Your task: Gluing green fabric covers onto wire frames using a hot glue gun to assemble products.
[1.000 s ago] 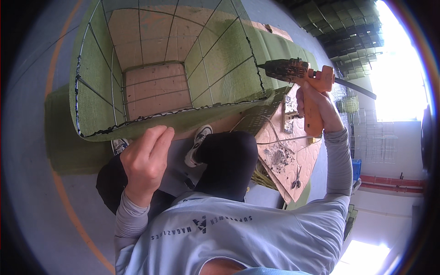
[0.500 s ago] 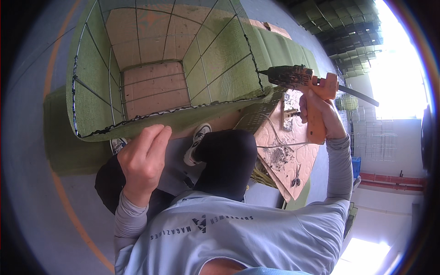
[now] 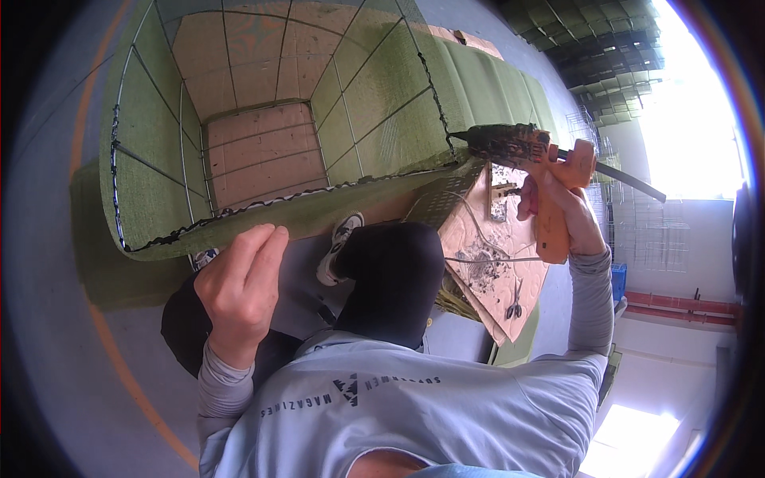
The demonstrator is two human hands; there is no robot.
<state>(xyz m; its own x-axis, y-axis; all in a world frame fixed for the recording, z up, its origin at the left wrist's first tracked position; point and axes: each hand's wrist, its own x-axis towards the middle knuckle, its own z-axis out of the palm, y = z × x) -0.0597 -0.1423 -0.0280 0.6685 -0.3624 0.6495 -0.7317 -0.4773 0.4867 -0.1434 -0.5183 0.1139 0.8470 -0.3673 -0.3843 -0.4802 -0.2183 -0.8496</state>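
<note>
The right hand [image 3: 580,219] grips an orange glue gun [image 3: 546,159], nozzle [image 3: 460,136] at the right edge of a green-lined wire basket [image 3: 374,119], while the left hand [image 3: 239,287] bunches its fingers by the near edge, hold unclear

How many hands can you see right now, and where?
2: the left hand, by the near edge of the green cloth-lined wire frame, and the right hand, gripping the orange glue gun. Both are plainly visible.

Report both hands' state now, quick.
Left hand: fingers closed at the green fabric panel; whether they grip it cannot be told.
Right hand: closed, holding the orange, black-smeared glue gun.
</note>
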